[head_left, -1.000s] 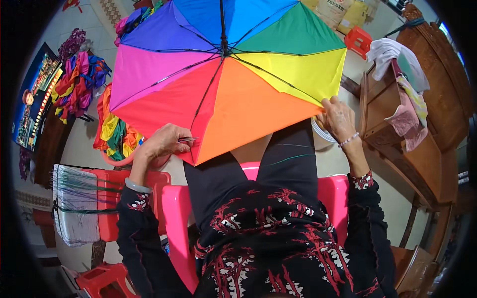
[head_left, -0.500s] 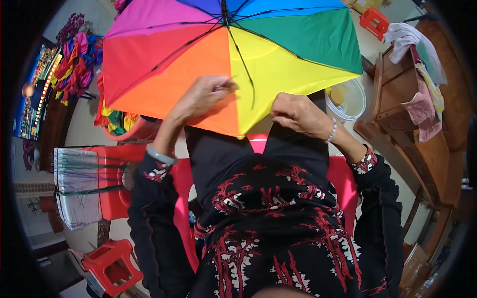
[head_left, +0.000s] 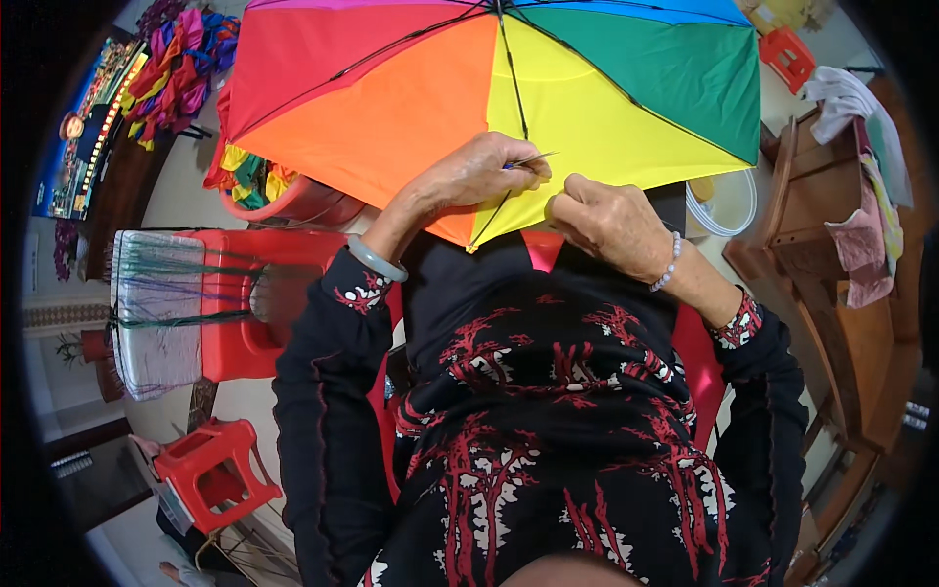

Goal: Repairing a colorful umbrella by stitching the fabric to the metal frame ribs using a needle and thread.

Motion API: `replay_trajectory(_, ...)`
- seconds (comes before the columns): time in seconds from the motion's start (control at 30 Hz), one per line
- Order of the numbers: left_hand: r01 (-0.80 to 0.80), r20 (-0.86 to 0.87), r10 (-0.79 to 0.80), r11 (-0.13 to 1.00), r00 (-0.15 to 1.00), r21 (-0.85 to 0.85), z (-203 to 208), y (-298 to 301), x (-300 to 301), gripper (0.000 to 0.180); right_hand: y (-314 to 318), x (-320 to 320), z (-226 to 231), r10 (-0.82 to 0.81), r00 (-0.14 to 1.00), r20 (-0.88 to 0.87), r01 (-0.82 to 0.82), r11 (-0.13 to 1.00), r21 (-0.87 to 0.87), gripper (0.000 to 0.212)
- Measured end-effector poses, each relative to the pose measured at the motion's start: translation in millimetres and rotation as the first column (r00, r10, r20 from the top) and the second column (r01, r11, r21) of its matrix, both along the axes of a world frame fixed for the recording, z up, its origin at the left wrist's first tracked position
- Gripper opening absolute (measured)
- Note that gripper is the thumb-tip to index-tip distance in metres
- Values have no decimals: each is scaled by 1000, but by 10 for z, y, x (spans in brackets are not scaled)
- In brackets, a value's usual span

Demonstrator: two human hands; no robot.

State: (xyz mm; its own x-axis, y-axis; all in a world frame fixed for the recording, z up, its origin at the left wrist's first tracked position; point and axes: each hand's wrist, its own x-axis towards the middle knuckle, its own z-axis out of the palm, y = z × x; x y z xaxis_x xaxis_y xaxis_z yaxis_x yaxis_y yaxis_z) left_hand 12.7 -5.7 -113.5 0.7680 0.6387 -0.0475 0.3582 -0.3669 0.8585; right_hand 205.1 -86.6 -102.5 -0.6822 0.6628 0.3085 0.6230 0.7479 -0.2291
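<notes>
An opened umbrella (head_left: pixel 626 132) with red, orange, yellow, green and blue panels lies spread with its inside up, its near corner over my lap. Along the seam between orange and yellow runs a dark rib (head_left: pixel 514 78). My left hand (head_left: pixel 484 171) is closed in a pinch over this rib. From its fingers juts a thin pointed metal tool (head_left: pixel 543 157), with a bit of blue beside it; its exact kind is hidden. My right hand (head_left: pixel 611 225) is closed just right of the left, at the yellow panel's near edge. Anything between its fingertips is hidden.
At left stand a red stool (head_left: pixel 235 342) carrying a pale block strung with dark threads, a smaller red stool (head_left: pixel 215 479) and a tub (head_left: pixel 323 203) of coloured cloth. On the right are a white bucket (head_left: pixel 729 210) and wooden furniture (head_left: pixel 792 186) draped with cloths.
My left hand has moved right onto the rib, and the pointed tool now shows. Both hands are closer together. The umbrella and the surroundings have shifted right in the view.
</notes>
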Motion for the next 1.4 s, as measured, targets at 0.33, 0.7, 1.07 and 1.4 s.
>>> replay_trajectory(0.33, 151, -55, -147, 984, 988, 89, -53, 27, -135, 15, 123, -216, -40, 143, 989, 47, -150, 953, 263, 16)
replay_trajectory(0.7, -45, -49, 43, 998, 998, -35, -112, 124, -588, 19, 81, 194, -99, 52, 997, 61, -54, 998, 40, 10)
replay_trajectory(1.07, -108, -84, 107, 994, 991, -7, -172, 100, -551, 15, 30, 173, 42, 77, 995, 60, -71, 992, -107, 12)
replay_trajectory(1.4, -23, -94, 19, 999, 995, -42, 134, -170, -370, 21, 71, 87, -145, 98, 994, -53, -93, 992, 87, 13)
